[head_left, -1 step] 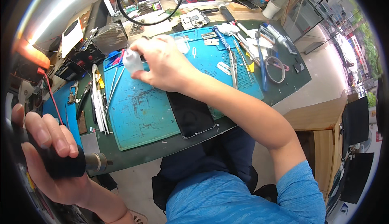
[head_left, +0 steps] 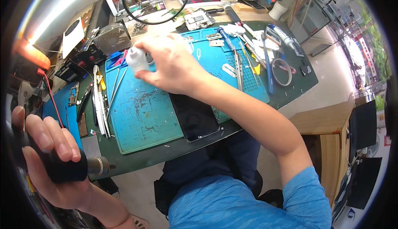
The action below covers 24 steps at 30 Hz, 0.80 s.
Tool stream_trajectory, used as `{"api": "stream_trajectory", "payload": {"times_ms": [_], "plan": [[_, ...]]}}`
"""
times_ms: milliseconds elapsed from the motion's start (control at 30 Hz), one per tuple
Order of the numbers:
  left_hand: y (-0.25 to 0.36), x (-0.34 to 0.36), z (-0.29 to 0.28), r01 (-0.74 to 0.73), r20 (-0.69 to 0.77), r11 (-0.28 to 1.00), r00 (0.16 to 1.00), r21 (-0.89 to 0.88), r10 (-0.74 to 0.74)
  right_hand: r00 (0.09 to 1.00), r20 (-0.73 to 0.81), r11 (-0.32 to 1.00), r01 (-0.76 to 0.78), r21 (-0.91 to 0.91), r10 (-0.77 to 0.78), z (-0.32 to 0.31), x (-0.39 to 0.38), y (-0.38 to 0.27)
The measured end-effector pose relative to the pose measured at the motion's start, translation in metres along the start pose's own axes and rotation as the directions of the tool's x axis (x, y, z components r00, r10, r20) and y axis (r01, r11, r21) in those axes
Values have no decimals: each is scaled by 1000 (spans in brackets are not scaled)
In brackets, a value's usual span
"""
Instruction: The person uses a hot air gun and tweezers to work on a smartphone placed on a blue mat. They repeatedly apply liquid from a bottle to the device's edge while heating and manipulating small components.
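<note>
My left hand (head_left: 49,154) is closed around a black cylindrical tool handle (head_left: 66,173) with a metal nozzle (head_left: 100,166), at the lower left. My right hand (head_left: 163,63), slightly blurred, grips a small translucent white bottle (head_left: 136,60) by thumb and fingers above the blue work mat (head_left: 141,121). Below that hand a phone (head_left: 195,119) lies screen-up across the mat's front part. Right of it lie tweezers (head_left: 239,73), a blue screwdriver (head_left: 226,38) and a razor blade (head_left: 229,70). A clear container behind my right hand is mostly hidden.
Power units (head_left: 83,61) and an orange meter (head_left: 33,61) crowd the left side. Thin tools (head_left: 101,104) lie beside the mat. A tape roll (head_left: 282,71) and white cup (head_left: 277,11) are at the right. A black cable loop (head_left: 157,20) hangs overhead. A wooden cabinet (head_left: 319,117) stands right.
My right hand and the bottle have shifted very slightly, and that hand looks more blurred. My left hand has not visibly moved.
</note>
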<state>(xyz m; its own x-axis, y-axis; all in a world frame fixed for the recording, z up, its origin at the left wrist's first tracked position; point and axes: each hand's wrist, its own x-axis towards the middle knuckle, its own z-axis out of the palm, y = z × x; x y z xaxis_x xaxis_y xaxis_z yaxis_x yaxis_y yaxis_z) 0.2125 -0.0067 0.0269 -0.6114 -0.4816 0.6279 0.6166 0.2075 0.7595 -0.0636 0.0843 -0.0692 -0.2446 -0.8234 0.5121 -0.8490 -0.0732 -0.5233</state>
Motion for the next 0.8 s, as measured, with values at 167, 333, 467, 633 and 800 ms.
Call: {"api": "stream_trajectory", "payload": {"times_ms": [167,333,467,633,800], "plan": [[-28,3,8,24,-45,999,999,-28,-25,990,-143,981,9,196,19,-64,-50,-16],[-49,17,22,46,3,998,999,-36,-46,980,-85,984,-180,-15,178,-122,-147,-27],[-72,27,23,53,33,995,998,-87,-51,992,-66,975,-115,-190,104,-134,-204,-25],[-88,28,37,0,27,995,1000,-104,2,999,-39,950,-24,-312,12,-134,-214,-34],[-91,24,42,10,72,984,997,-175,2,997,-27,904,55,-424,-73,-124,-216,-27]]}}
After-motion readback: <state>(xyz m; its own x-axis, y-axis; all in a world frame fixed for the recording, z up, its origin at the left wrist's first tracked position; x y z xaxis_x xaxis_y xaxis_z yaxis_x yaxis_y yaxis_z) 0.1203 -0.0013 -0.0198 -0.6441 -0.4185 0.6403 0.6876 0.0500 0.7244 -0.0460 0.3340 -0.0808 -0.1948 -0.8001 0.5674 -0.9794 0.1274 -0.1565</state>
